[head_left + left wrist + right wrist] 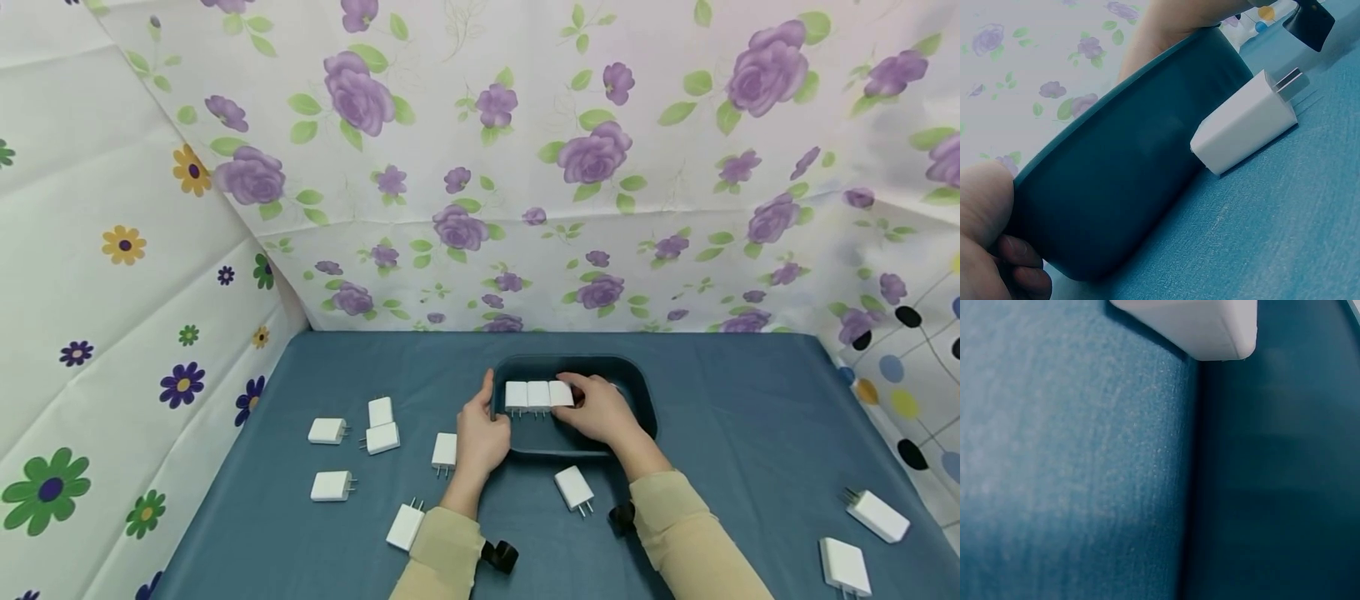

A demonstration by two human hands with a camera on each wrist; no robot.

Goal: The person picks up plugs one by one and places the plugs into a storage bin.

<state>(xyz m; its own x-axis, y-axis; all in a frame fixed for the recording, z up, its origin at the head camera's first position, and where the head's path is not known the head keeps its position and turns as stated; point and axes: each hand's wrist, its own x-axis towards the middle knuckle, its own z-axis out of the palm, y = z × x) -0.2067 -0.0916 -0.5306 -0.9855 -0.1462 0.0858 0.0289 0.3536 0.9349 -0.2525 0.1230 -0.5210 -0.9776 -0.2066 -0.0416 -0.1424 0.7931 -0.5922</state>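
On the left, the edge of the blue table (731, 433) meets a flowered cloth (97, 317), with a strip of tabletop between it and four loose chargers (327, 431), two of those close together. Farther right, another charger (444, 451) is just beside the left hand (482, 437), and one more (406, 526) is by the left sleeve (442, 550). The left hand's fingers are curled round the left wall of the dark blue tray (540, 435). Inside it, three chargers (527, 395) form a row, prongs toward the person; tray floor shows between them and the near wall. The right hand (602, 410) pinches the end charger (561, 393). Just in front of the tray lies a single charger (573, 488). A wide stretch of table separates the tray from two chargers (877, 516) near the right edge.
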